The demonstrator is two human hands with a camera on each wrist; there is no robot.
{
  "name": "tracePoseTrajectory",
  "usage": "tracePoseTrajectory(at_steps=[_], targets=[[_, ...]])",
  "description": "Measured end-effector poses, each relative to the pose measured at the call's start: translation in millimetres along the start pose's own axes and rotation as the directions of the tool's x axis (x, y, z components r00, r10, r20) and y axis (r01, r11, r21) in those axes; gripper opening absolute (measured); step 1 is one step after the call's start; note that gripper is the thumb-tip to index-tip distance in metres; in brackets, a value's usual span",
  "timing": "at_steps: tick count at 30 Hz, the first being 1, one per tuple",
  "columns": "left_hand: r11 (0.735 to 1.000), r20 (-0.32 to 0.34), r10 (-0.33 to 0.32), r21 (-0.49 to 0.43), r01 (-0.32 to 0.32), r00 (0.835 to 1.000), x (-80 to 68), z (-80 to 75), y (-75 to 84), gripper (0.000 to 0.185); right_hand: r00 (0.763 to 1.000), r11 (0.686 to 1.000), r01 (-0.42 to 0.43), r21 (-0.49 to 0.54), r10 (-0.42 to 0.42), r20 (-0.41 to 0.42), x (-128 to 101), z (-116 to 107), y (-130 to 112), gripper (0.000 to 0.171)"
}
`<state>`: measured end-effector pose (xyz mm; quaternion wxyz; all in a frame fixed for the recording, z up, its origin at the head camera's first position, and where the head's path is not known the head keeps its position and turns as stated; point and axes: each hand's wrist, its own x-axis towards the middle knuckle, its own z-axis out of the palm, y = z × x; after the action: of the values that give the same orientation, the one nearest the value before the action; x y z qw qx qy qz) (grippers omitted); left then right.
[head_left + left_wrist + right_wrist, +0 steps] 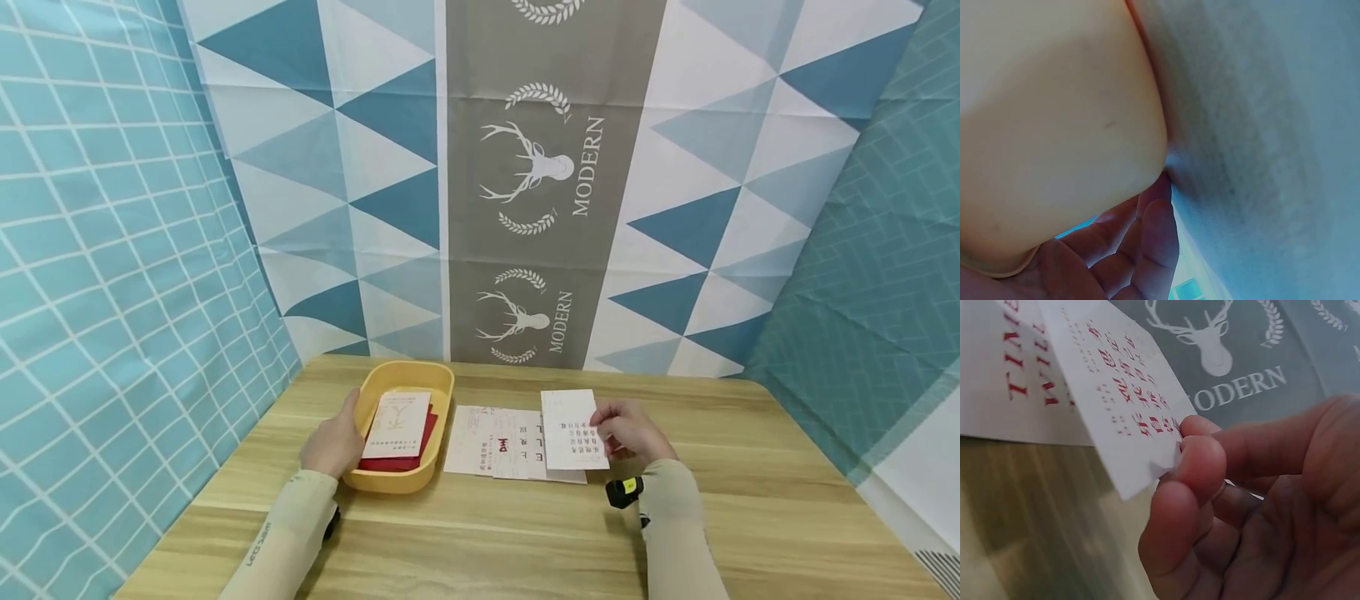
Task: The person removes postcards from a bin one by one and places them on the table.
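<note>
A white card with red characters (573, 429) is pinched at its right edge between the thumb and fingers of my right hand (628, 429). In the right wrist view the card (1119, 394) stands tilted, clear of the wood. My left hand (333, 442) grips the left side of a yellow plastic tray (397, 482). The left wrist view shows its fingers (1159, 240) against the tray's outer wall (1085, 125). Inside the tray a printed white card (397, 427) lies on red cards or envelopes (408, 463).
Several printed cards (506, 450) lie overlapping in a row on the wooden table (510, 542), between the tray and the held card. Behind the table hangs a patterned cloth (540, 317) with deer heads. A blue gridded sheet (135, 292) borders the left side.
</note>
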<state>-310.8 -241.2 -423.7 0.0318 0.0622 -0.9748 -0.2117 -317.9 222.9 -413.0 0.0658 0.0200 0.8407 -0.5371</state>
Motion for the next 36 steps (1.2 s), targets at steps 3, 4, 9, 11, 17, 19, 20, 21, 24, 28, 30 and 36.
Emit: tracePoseTrajectory(at_steps=[3, 4, 9, 11, 17, 19, 20, 21, 24, 28, 30, 36], targets=[[1.000, 0.000, -0.002, 0.000, 0.002, 1.000, 0.0, -0.4, 0.6, 0.075, 1.000, 1.000, -0.012, -0.002, 0.012, 0.008, 2.2, 2.0, 4.3, 0.017], [1.000, 0.001, -0.002, 0.000, 0.002, 1.000, -0.2, -0.6, 0.9, 0.075, 1.000, 1.000, -0.017, -0.004, 0.017, 0.010, 2.7, 2.8, 5.6, 0.016], [1.000, -0.001, -0.002, -0.004, 0.002, 1.000, -1.3, -1.4, 1.4, 0.074, 0.999, 0.999, -0.040, -0.003, 0.040, 0.010, 5.5, 6.2, 11.2, 0.016], [1.000, -0.002, -0.003, -0.002, 0.003, 1.000, -1.2, -1.7, 1.4, 0.074, 0.999, 0.999, -0.054, -0.003, 0.054, 0.009, 6.4, 7.4, 12.8, 0.017], [1.000, -0.003, -0.008, 0.001, 0.008, 1.000, 0.6, -1.4, 1.1, 0.073, 0.997, 0.997, -0.082, -0.007, 0.082, 0.007, 9.3, 11.0, 16.0, 0.019], [1.000, -0.001, -0.008, -0.002, 0.008, 1.000, 0.9, -1.3, 0.9, 0.072, 0.996, 0.996, -0.088, -0.011, 0.088, -0.001, 10.1, 12.2, 16.9, 0.020], [1.000, 0.002, -0.009, -0.004, 0.009, 1.000, 1.1, -1.1, 0.7, 0.072, 0.996, 0.996, -0.087, -0.014, 0.087, -0.004, 10.5, 12.7, 17.4, 0.021], [1.000, 0.004, -0.010, -0.006, 0.010, 1.000, 1.2, -0.8, 0.6, 0.072, 0.996, 0.996, -0.086, -0.017, 0.086, -0.006, 10.8, 13.2, 17.9, 0.021], [1.000, 0.009, -0.007, -0.011, 0.007, 1.000, 0.0, -1.1, 0.9, 0.072, 0.997, 0.997, -0.078, -0.023, 0.078, -0.017, 11.4, 14.1, 19.3, 0.021], [1.000, 0.004, 0.003, -0.009, -0.003, 1.000, -2.2, -2.2, 1.9, 0.073, 0.997, 0.997, -0.069, -0.044, 0.068, -0.028, 10.6, 14.7, 20.6, 0.023], [1.000, 0.001, 0.007, -0.006, -0.007, 1.000, -2.5, -2.4, 2.4, 0.073, 0.997, 0.996, -0.065, -0.055, 0.064, -0.034, 10.2, 15.2, 20.6, 0.025], [1.000, 0.007, 0.000, -0.004, 0.000, 1.000, -1.3, -1.6, 1.8, 0.073, 0.996, 0.993, -0.070, -0.098, 0.065, -0.055, 9.7, 16.0, 19.1, 0.035]])
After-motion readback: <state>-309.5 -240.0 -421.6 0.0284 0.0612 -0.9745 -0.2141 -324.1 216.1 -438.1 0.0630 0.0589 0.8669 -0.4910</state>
